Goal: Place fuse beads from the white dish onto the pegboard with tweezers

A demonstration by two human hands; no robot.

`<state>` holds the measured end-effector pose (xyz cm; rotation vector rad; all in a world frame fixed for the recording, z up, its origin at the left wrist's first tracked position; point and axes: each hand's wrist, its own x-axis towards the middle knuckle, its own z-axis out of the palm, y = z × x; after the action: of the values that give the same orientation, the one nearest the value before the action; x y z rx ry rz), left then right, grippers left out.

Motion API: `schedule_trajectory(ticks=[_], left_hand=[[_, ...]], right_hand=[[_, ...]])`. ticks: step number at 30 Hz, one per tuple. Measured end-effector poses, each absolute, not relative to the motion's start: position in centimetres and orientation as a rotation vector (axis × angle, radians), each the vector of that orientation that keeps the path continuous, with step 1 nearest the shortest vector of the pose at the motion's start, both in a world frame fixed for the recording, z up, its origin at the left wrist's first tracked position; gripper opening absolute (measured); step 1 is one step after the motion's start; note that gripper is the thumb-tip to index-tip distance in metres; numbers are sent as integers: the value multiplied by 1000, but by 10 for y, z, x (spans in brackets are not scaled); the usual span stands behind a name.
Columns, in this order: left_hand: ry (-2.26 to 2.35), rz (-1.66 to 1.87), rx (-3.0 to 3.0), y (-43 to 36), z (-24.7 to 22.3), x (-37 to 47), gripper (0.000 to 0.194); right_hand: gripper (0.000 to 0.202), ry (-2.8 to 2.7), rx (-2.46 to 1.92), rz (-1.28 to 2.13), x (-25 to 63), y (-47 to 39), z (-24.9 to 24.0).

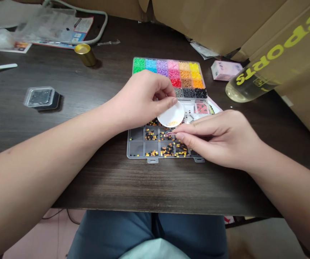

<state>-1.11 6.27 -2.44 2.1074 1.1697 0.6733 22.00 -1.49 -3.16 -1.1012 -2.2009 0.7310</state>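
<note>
Pinched in fingers of left hand (145,97): small round white dish (171,115), at 11 o'clock from right fingertips. Gripped in right hand (227,138): thin pinkish tweezers (170,134), long axis toward 9 o'clock, over clear plastic bead tray (136,148).

- Reaches in from the lower left with the bare left arm (63,154), slanting up toward the middle.
- Holds the left hand (148,99) back upward, curling the left fingers (166,83) and extending the left thumb (168,104) in a pinch.
- Reaches in from the lower right with the bare right arm (287,181), slanting inward.
- Pinches with the right thumb (194,142) and right index finger (198,128), pointing the right hand (229,138) leftward.
- Holds both hands near each other, not touching, the right lower.
</note>
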Motion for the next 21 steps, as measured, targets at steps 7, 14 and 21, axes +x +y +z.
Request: schedule_trajectory(ticks=[7, 14, 21], left_hand=[[1160, 689, 2120, 62, -26, -11, 10], [1186, 671, 2101, 63, -24, -9, 9], [1150, 703, 2128, 64, -28, -11, 10]], right_hand=[[20, -2029, -1158, 467, 216, -16, -31], [17, -2292, -870, 740, 216, -19, -31], [28, -2360, -835, 898, 218, -19, -31]])
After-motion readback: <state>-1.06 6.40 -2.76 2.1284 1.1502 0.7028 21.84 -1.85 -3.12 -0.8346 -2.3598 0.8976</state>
